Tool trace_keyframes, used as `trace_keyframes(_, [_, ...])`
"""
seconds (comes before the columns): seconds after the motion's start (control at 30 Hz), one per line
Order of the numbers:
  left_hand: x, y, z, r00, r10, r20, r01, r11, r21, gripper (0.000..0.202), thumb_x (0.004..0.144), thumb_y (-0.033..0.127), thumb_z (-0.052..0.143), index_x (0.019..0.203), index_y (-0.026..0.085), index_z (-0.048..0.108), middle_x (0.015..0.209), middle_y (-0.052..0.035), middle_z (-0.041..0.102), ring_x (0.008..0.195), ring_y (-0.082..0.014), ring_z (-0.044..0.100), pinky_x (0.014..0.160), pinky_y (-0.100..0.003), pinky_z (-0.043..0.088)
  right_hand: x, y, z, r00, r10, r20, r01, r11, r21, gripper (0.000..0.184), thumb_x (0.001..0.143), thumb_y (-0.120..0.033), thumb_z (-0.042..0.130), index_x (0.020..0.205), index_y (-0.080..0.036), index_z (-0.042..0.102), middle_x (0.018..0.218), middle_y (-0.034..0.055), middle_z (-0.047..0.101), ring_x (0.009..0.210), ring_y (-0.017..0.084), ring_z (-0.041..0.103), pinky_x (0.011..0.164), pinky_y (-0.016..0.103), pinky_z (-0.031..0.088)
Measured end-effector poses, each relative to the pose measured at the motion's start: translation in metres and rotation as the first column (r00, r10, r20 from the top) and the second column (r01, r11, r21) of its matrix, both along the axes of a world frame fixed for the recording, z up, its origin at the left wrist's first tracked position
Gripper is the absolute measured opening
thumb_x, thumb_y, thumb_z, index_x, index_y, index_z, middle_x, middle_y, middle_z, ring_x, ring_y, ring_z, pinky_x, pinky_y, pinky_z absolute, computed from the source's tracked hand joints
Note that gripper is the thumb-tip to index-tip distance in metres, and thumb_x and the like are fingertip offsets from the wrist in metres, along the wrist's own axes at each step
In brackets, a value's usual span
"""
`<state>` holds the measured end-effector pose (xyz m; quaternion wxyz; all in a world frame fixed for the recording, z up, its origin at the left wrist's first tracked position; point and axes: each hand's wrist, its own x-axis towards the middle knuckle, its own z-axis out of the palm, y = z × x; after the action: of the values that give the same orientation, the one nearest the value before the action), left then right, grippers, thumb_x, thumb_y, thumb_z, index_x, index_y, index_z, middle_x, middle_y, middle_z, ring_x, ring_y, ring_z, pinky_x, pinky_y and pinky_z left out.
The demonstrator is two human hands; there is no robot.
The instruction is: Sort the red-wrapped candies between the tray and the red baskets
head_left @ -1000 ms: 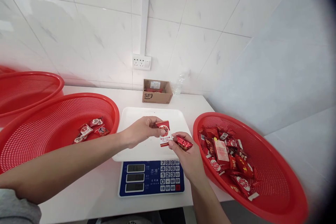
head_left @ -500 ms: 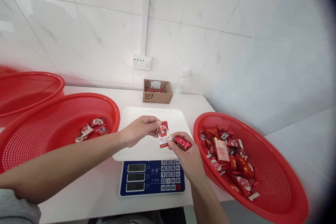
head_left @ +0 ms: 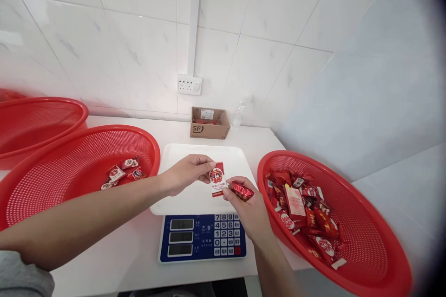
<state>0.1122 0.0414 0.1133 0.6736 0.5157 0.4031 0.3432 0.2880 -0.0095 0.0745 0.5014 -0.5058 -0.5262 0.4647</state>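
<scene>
Above the white pan [head_left: 174, 202] of a blue digital scale [head_left: 205, 253], my left hand [head_left: 190, 172] pinches the upper edge of a red and white candy packet [head_left: 217, 179]. My right hand [head_left: 249, 209] grips the same packet's lower corner between thumb and finger. A second, shiny red wrapped candy [head_left: 243, 190] is tucked in the right hand's fingers. Several similar packets [head_left: 116, 173] lie in the red basket [head_left: 139, 133] on the left. The red basket [head_left: 369, 195] on the right holds many red wrapped candies [head_left: 325, 220].
Behind the scale stands a small open cardboard box [head_left: 209, 131] with red packets inside. A clear plastic bottle [head_left: 239, 113] is beside it against the tiled wall. Another red basket [head_left: 45, 102] sits at the far left. A socket [head_left: 189, 84] is on the wall.
The view has shifted very slightly, so everything appears a little lower. Both hands keep their hold on the candy packet in nearly the same place.
</scene>
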Motion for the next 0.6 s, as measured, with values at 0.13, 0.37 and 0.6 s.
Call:
trace_keyframes(0.13, [0.0010,-0.0012,0.0022,1.000,-0.001,0.003,0.001,1.000,0.011,0.031,0.074,0.045,0.066,0.077,0.014,0.063,0.076,-0.0026,0.063,0.072,-0.0130,0.054,0.074,-0.030,0.043,-0.0005,0.0004,0.0014,1.000,-0.009,0.007,0.009,1.000,0.014,0.027,0.070,-0.039,0.071,0.085,-0.020,0.060,0.073,-0.0002,0.061,0.065,0.016,0.060,0.063,0.030,0.049])
trace_keyframes(0.37, [0.0007,-0.0025,0.0081,0.994,-0.051,-0.093,0.051,0.999,-0.005,0.037,0.079,0.051,0.057,0.088,0.015,0.061,0.087,-0.0048,0.063,0.079,-0.0151,0.055,0.075,-0.032,0.044,0.0010,0.0003,0.0014,0.999,-0.033,0.010,0.033,0.999,0.013,0.029,0.070,-0.042,0.070,0.086,-0.020,0.060,0.074,0.0007,0.062,0.067,0.017,0.060,0.063,0.030,0.048])
trace_keyframes(0.6, [0.0002,-0.0012,0.0074,0.981,-0.065,-0.182,0.066,0.998,0.003,0.029,0.076,0.044,0.062,0.083,0.017,0.060,0.085,-0.0030,0.062,0.080,-0.0153,0.054,0.074,-0.031,0.043,0.0011,-0.0001,0.0020,0.999,-0.042,0.009,0.042,0.999,0.006,0.029,0.069,-0.042,0.071,0.085,-0.020,0.060,0.072,0.0005,0.061,0.066,0.017,0.060,0.062,0.029,0.048])
